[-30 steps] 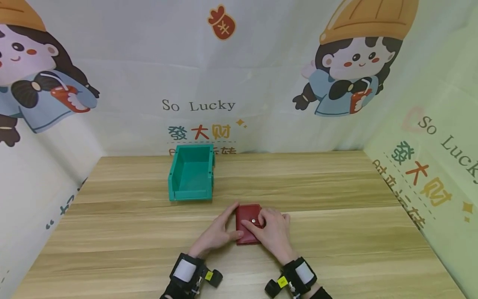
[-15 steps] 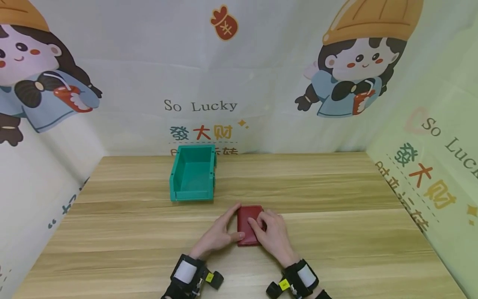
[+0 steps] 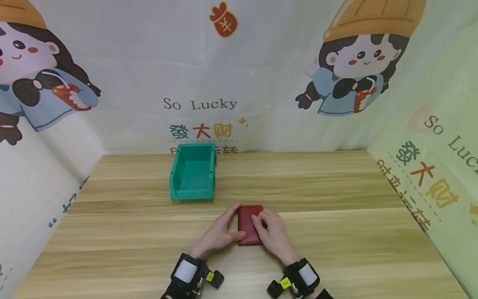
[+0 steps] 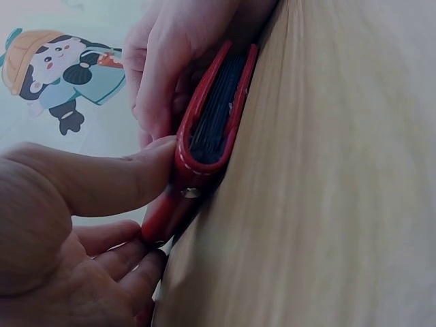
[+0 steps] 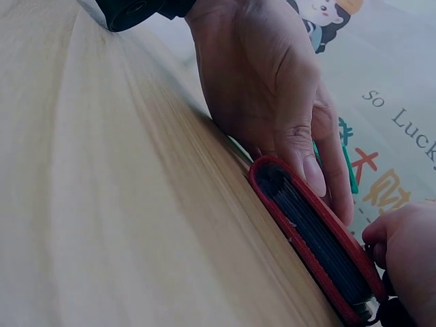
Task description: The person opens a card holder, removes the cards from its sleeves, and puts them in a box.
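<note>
A small red card holder (image 3: 246, 226) lies on the wooden table, its cover folded over a stack of dark inner sleeves. In the left wrist view its stitched spine (image 4: 182, 160) shows a metal stud. My left hand (image 3: 218, 236) holds the spine side, thumb on the cover near the lower corner and fingers along the edge. At the opposite edge, my right hand (image 3: 274, 233) pinches the card holder with curled fingers, the thumb over the cover. Those fingers hide the closure. Seen from the right wrist, the sleeves (image 5: 306, 231) show between the two covers.
A teal plastic bin (image 3: 192, 195) stands behind the card holder, to the left, near the back of the wooden table (image 3: 317, 187). Printed cloth (image 3: 269, 83) hangs around the back and sides. Each wrist wears a black strap with a camera.
A second ago the metal snap showed on the cover beside my right thumb; now plain red cover shows there. My right hand has shifted slightly, while the left hand keeps its hold.
</note>
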`<state>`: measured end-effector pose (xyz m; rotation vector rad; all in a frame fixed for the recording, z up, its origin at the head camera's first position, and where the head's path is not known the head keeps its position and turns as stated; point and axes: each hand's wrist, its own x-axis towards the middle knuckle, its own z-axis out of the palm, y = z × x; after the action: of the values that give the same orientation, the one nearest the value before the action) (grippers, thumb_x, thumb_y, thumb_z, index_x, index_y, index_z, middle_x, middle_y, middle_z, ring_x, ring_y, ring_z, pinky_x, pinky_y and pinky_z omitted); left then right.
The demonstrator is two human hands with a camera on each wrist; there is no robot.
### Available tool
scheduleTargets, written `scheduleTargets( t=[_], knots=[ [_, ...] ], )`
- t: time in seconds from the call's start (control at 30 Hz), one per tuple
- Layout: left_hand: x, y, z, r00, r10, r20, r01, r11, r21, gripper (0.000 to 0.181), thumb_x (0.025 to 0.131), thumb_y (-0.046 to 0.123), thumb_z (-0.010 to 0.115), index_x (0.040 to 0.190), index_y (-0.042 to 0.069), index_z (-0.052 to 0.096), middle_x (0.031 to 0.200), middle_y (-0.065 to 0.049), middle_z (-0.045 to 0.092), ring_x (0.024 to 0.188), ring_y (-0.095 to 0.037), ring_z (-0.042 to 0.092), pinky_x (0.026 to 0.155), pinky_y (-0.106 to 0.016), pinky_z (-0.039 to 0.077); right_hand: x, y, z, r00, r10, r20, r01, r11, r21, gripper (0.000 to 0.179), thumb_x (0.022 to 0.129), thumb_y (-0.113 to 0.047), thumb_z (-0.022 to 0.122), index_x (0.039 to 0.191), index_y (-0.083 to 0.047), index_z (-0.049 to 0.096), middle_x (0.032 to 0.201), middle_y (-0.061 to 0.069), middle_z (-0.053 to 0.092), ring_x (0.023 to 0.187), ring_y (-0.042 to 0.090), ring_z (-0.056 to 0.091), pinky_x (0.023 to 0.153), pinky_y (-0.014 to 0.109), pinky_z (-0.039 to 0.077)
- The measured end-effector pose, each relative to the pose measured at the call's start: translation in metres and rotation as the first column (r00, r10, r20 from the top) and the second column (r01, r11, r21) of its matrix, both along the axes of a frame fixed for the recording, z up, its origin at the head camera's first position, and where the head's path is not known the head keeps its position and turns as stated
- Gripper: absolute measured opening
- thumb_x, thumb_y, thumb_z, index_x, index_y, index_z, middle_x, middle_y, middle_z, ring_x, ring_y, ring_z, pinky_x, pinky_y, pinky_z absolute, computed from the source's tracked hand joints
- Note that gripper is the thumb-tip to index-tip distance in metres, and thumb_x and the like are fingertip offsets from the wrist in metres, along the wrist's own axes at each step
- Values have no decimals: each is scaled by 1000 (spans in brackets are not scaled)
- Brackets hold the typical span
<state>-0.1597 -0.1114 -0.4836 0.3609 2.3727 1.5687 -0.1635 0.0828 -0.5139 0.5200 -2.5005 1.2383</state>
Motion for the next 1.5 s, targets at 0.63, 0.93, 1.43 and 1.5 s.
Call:
scheduleTargets(
  t=[0.63,0.93,1.43,1.5],
  knots=[
    [3,1,5,997,-12,-74,7,998,-63,82,88,5,79,159,-1,39,164,-28,39,153,-51,33,122,-68,25,0,6,2,995,69,72,-62,994,-96,35,102,-5,66,70,-14,52,77,-7,50,71,2,44,65,20,36],
    [3,2,5,998,-6,-65,1,998,-69,82,88,6,80,159,0,39,164,-27,40,153,-50,33,123,-68,24,2,14,4,982,105,154,-75,979,-187,31,104,-7,63,74,-10,58,75,-8,46,70,3,44,65,20,34],
    [3,0,1,996,-20,-92,13,997,-78,81,89,7,81,158,-1,39,162,-29,41,151,-52,35,120,-70,27,4,30,3,994,32,105,3,947,-322,31,104,-3,60,73,-5,60,69,7,61,67,2,49,64,21,40],
    [2,1,2,996,-20,-85,13,997,-79,81,89,7,80,158,-1,39,162,-29,41,151,-52,35,120,-70,27,4,35,3,996,19,87,9,952,-307,30,104,-2,60,74,-5,62,69,4,59,67,2,48,64,20,39]
  ],
)
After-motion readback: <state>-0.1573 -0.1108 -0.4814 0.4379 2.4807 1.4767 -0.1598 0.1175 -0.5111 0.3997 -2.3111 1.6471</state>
